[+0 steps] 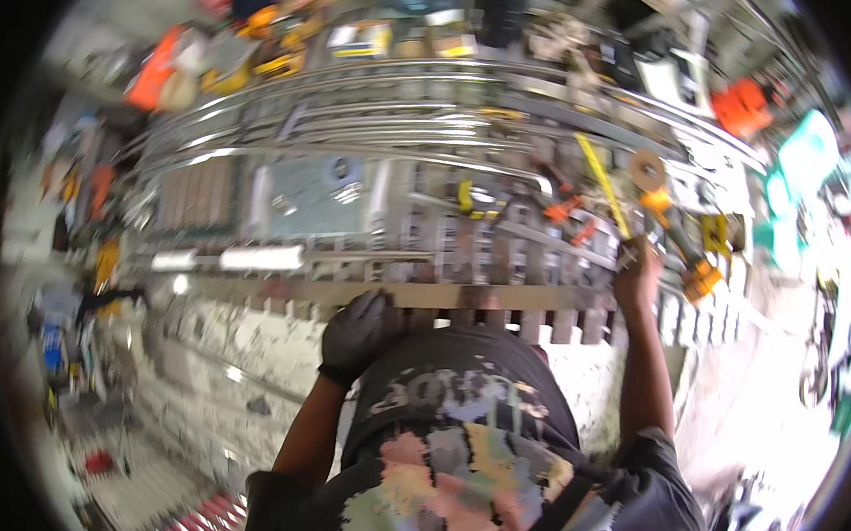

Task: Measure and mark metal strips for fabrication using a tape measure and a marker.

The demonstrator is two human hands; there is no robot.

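My left hand (pixel 357 333), in a dark glove, is closed over the near edge of a long flat metal bar (pixel 427 295) that lies across the slatted metal bench in front of me. My bare right hand (pixel 638 264) is past the bar's right end, its fingers closed at the lower end of a narrow yellow strip (pixel 602 184). The strip slants away from me; blur hides whether it is a measuring tape blade. Just right of that hand lies a yellow and dark angle grinder (pixel 683 245) with a round brown disc (pixel 646 168).
Bent shiny metal tubes (pixel 372 130) span the bench's far side. A yellow and black tape measure (pixel 478 199) and orange-handled tools (pixel 565 208) lie mid-bench. White-wrapped rollers (pixel 261 259) are at the left, beside a glass-like panel (pixel 316 199). Boxes (pixel 361 40) stand at the back.
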